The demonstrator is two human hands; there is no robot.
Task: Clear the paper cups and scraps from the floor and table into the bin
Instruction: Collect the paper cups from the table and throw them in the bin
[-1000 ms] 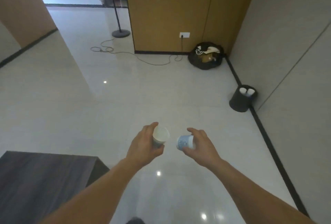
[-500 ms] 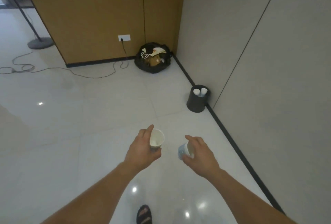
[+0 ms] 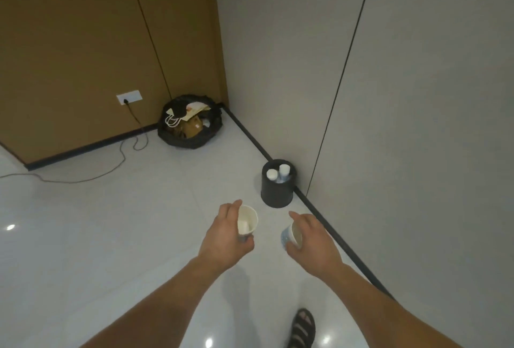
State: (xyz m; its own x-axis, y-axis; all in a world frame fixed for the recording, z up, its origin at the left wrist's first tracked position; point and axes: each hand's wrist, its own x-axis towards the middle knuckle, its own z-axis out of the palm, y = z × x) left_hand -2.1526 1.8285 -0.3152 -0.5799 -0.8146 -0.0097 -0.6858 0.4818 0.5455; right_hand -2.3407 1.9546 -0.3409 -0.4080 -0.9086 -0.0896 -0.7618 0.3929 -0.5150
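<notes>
Closing in, we are now standing much nearer the bin than a second ago; it is sitting at the floor's right edge against the wall, just ahead of both hands, so we judge dropping comes next. Our left hand is gripping a white cup, its long axis nearly upright, mouth tipping slightly rightward, something pale lying inside. Our right hand is holding a blue-printed cup tilted, base pointing left, mouth turning toward the palm. Two cups are already sitting in the bin.
</notes>
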